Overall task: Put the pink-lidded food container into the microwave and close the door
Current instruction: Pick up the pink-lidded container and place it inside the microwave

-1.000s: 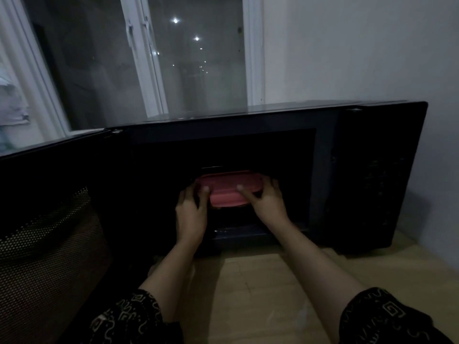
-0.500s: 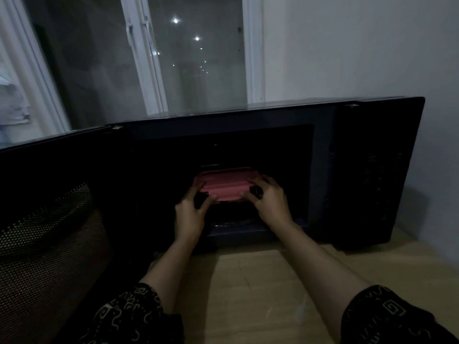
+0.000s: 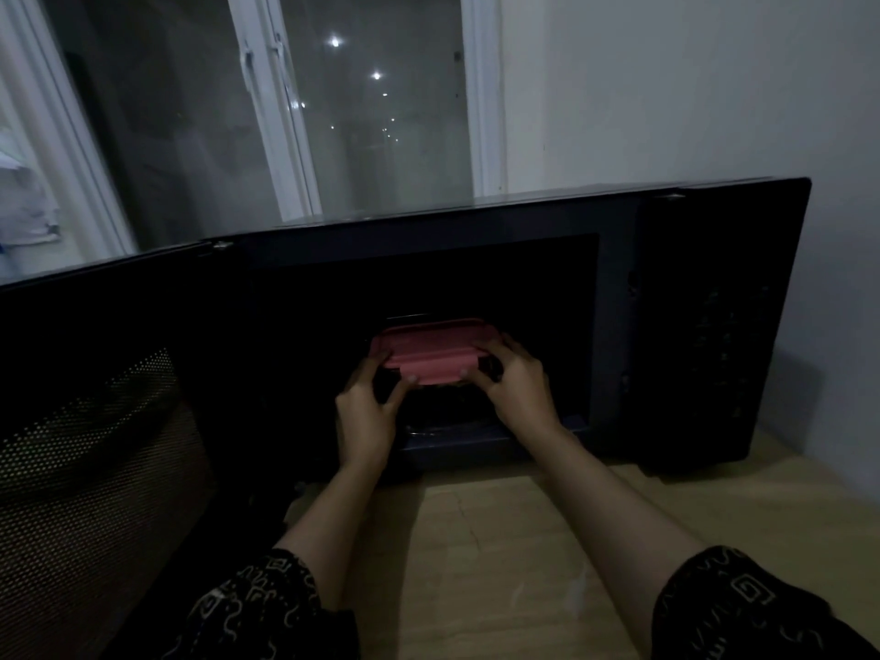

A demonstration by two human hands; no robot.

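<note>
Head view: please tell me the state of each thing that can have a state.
microwave door: open, swung left
pink-lidded container: lid on, inside the microwave cavity
left hand: holding container's left end
right hand: holding container's right end
window: appears closed

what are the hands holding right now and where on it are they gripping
Both hands hold the pink-lidded food container inside the open microwave. The left hand has its grip on the left end, the right hand on the right end, fingers over the lid's front edge.
</note>
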